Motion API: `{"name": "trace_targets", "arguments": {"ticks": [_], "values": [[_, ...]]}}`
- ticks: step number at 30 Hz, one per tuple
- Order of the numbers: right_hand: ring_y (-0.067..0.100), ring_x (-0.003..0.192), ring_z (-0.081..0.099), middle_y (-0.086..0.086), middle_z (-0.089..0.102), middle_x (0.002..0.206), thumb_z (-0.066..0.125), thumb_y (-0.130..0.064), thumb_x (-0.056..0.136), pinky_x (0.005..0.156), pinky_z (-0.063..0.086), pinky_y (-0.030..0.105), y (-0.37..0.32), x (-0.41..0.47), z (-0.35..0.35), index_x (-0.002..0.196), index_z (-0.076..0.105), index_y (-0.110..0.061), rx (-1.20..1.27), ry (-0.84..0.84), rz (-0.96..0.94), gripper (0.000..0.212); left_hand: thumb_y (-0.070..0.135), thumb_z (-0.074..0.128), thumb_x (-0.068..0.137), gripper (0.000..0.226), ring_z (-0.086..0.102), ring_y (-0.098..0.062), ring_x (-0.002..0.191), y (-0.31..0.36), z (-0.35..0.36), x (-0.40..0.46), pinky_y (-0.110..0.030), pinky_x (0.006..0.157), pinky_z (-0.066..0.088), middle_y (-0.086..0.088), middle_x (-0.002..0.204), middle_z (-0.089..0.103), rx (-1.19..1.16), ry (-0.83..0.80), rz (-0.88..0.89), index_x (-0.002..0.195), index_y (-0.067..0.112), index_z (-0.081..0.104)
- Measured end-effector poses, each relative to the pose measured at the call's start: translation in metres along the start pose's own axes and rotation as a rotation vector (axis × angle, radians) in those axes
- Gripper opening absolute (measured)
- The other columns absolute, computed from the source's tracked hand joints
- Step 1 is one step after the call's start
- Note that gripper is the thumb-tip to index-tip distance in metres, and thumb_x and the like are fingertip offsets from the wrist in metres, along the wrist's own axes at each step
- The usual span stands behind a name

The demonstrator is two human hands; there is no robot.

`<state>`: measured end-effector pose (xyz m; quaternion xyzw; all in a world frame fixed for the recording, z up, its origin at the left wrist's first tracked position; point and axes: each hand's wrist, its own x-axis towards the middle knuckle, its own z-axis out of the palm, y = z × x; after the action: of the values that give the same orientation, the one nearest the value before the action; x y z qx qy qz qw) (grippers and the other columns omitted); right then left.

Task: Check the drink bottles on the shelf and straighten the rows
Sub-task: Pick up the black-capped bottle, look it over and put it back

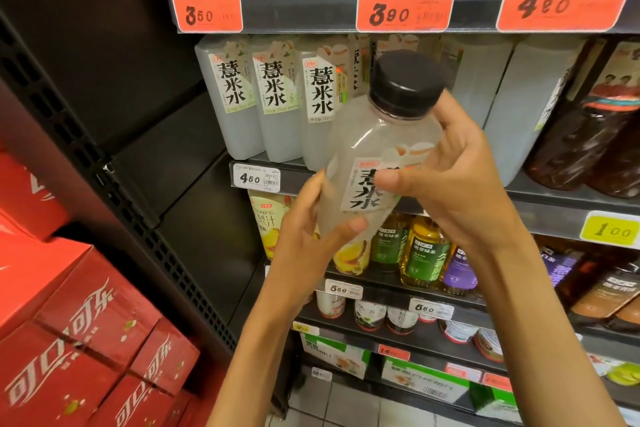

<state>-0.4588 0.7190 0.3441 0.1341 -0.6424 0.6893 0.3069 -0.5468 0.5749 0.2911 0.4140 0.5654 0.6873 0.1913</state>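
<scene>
Bottle [372, 149] (black-capped, tilted) in both hands' gripping fingers [388, 180], before shelved cloudy bottles [277, 97].

Dim, soft overall, wide-angle bending at edges.

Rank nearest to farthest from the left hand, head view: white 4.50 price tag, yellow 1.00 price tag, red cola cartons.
1. White 4.50 price tag: on the shelf edge just above the left hand.
2. Red cola cartons: stacked at lower left.
3. Yellow 1.00 price tag: on the shelf edge at far right.
</scene>
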Motion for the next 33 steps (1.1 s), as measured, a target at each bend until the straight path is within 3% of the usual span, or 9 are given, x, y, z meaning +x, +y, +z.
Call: {"name": "trace_targets", "arguments": {"ticks": [5, 8, 14, 16, 20, 24, 29, 33], "values": [[0.009, 0.114, 0.057, -0.013, 0.06, 0.117, 0.079, 0.01, 0.063, 0.089, 0.05, 0.024, -0.006, -0.002, 0.007, 0.124, 0.048, -0.02, -0.135, -0.094, -0.034, 0.075, 0.023, 0.069, 0.077, 0.042, 0.06, -0.001, 0.11, -0.004, 0.001, -0.002, -0.015, 0.084, 0.049, 0.02, 0.114, 0.066, 0.05, 0.024, 0.049, 0.117, 0.029, 0.056], [0.013, 0.117, 0.056, -0.011, 0.058, 0.122, 0.076, 0.0, 0.069, 0.089, 0.052, 0.027, -0.004, -0.001, 0.007, 0.128, 0.045, -0.022, -0.113, -0.104, 0.018, 0.07, 0.026, 0.07, 0.076, 0.041, 0.063, -0.004, 0.108, -0.011, 0.002, -0.01, -0.016, 0.084, 0.05, 0.017, 0.112, 0.068, 0.047, 0.047, 0.064, 0.115, 0.031, 0.058], [0.017, 0.108, 0.066, -0.001, 0.069, 0.116, 0.081, -0.021, 0.073, 0.085, 0.056, 0.03, 0.02, 0.001, 0.006, 0.124, 0.051, -0.022, -0.027, 0.208, 0.186, 0.06, 0.034, 0.075, 0.073, 0.043, 0.066, -0.008, 0.104, -0.022, 0.013, -0.009, -0.021, 0.08, 0.054, 0.013, 0.108, 0.071, 0.065, 0.179, -0.017, 0.113, 0.03, 0.063], [0.017, 0.105, 0.067, 0.004, 0.069, 0.116, 0.069, -0.029, 0.08, 0.081, 0.057, 0.029, 0.029, 0.003, 0.008, 0.131, 0.051, -0.015, -0.05, 0.278, 0.217, 0.056, 0.037, 0.074, 0.072, 0.038, 0.066, -0.008, 0.102, -0.027, 0.021, -0.006, -0.025, 0.08, 0.055, 0.014, 0.107, 0.071, 0.085, 0.222, -0.069, 0.108, 0.034, 0.063], [0.012, 0.09, 0.071, 0.0, 0.073, 0.102, 0.061, -0.03, 0.083, 0.068, 0.055, 0.021, 0.037, 0.012, 0.002, 0.132, 0.051, -0.006, -0.068, 0.377, 0.18, 0.056, 0.042, 0.073, 0.077, 0.052, 0.062, -0.005, 0.104, -0.029, 0.031, 0.009, -0.015, 0.074, 0.053, 0.015, 0.113, 0.065, 0.131, 0.213, -0.119, 0.124, 0.031, 0.054], [0.013, 0.091, 0.071, 0.0, 0.074, 0.1, 0.063, -0.035, 0.081, 0.069, 0.056, 0.023, 0.032, 0.033, -0.014, 0.129, 0.055, -0.007, -0.094, 0.445, 0.152, 0.056, 0.016, 0.071, 0.085, 0.067, 0.057, -0.004, 0.116, -0.031, 0.032, 0.027, -0.02, 0.088, 0.052, 0.008, 0.129, 0.058, 0.161, 0.157, -0.107, 0.141, 0.025, 0.036], [0.014, 0.093, 0.07, 0.001, 0.073, 0.101, 0.063, -0.034, 0.082, 0.073, 0.056, 0.024, 0.033, 0.048, -0.027, 0.119, 0.057, -0.006, -0.133, 0.454, 0.136, 0.047, 0.008, 0.072, 0.083, 0.062, 0.056, -0.002, 0.115, -0.032, 0.036, 0.048, -0.017, 0.09, 0.05, 0.009, 0.127, 0.057, 0.135, 0.221, -0.085, 0.133, 0.03, 0.042], [0.012, 0.09, 0.071, -0.003, 0.075, 0.093, 0.06, -0.029, 0.09, 0.072, 0.056, 0.023, 0.033, 0.059, -0.033, 0.108, 0.057, -0.01, -0.165, 0.461, 0.144, 0.026, 0.012, 0.073, 0.083, 0.064, 0.055, 0.005, 0.115, -0.034, 0.038, 0.054, -0.013, 0.09, 0.048, 0.017, 0.125, 0.058, 0.118, 0.28, -0.047, 0.137, 0.032, 0.043]]}}
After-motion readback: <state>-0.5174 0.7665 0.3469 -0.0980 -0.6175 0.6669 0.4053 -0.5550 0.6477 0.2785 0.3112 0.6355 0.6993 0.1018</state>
